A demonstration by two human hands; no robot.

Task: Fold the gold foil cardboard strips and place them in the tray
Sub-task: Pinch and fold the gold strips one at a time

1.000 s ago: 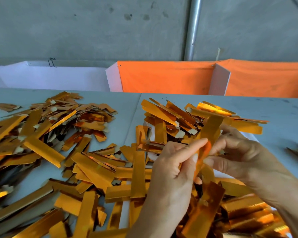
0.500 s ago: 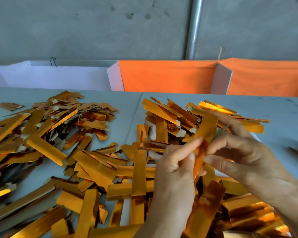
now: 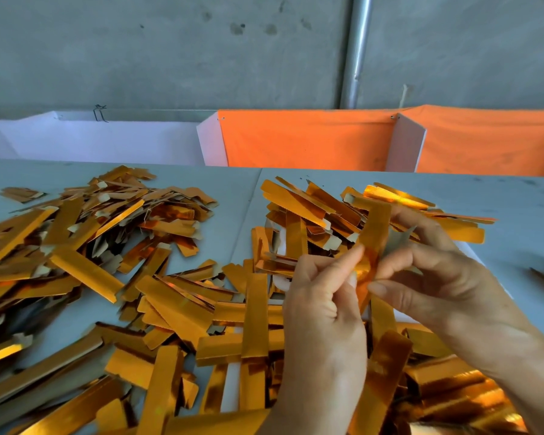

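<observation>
We pinch one gold strip between left hand and right hand; we should crease it squarely along its fold line.

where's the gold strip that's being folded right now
In the head view, right of centre, the gold strip stands nearly upright, pinched between the left hand and right hand, above the right-hand pile of strips.

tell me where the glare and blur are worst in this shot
Head view: glare is strongest on the foil strips at lower right and on one bright strip at the far pile's top. Motion blur softens the strips along the left edge. The held strip, pinched between the left hand and right hand, stays fairly sharp. Wide-angle distortion tilts the pipe.
</observation>
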